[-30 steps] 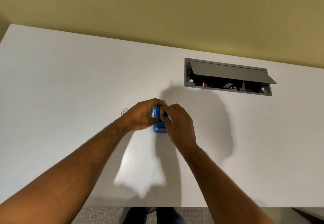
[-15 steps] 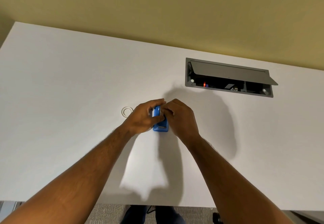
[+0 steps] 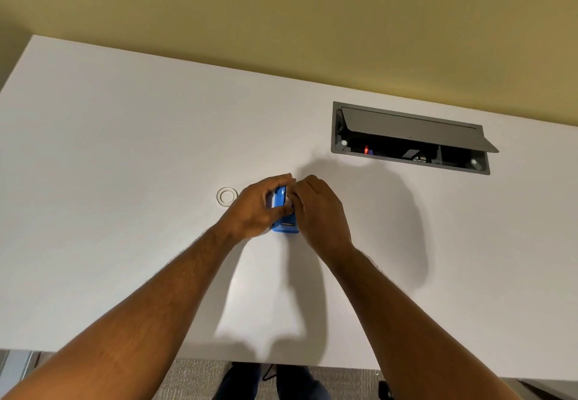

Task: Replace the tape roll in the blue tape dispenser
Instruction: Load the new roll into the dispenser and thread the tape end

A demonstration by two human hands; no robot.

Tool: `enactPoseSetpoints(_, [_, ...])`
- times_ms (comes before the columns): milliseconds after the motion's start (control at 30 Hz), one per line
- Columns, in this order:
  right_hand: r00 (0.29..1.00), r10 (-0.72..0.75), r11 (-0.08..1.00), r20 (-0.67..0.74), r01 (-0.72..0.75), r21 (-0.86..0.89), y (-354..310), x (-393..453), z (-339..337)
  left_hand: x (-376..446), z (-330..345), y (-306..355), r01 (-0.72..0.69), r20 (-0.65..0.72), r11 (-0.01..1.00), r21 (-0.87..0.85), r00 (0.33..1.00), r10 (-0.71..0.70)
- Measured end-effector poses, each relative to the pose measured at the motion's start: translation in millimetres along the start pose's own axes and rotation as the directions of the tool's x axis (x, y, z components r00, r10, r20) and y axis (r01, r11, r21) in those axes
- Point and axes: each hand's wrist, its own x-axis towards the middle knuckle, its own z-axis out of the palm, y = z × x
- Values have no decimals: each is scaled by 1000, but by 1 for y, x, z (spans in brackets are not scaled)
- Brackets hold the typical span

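The blue tape dispenser (image 3: pixel 283 212) stands on the white desk (image 3: pixel 125 180) between both hands, its serrated end toward me. My left hand (image 3: pixel 255 209) grips its left side, thumb and fingers wrapped around the body. My right hand (image 3: pixel 319 212) presses against its right side, fingertips pinched at the top of the dispenser; what they pinch is hidden. A clear tape roll (image 3: pixel 227 196) lies flat on the desk just left of my left hand, untouched.
A grey cable hatch (image 3: pixel 409 137) with its lid open is set into the desk at the back right, a red light inside. A yellow wall runs behind the desk. The desk's near edge is below my forearms, with carpet beneath.
Both hands stay on the dispenser. My left hand has shifted slightly right, uncovering the clear tape roll on the desk. The camera view has tilted a little.
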Motion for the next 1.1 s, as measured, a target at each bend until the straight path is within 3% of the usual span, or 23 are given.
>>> enactPoseSetpoints(167, [998, -44, 999, 34, 45, -27, 5, -11, 2, 1, -4, 0, -20, 48, 1000, 21, 999, 19])
enactPoseSetpoints(333, [997, -75, 997, -10, 75, -26, 6, -23, 7, 5, -17, 9, -25, 217, 999, 44, 976, 15])
enactPoseSetpoints(567, [993, -51, 998, -102, 49, -27, 8, -37, 15, 22, -32, 28, -141, 417, 962, 235, 908, 31])
enactPoseSetpoints(1100, [983, -50, 999, -179, 52, 7, 8, -76, 27, 23, -34, 35, -98, 429, 958, 269, 903, -28])
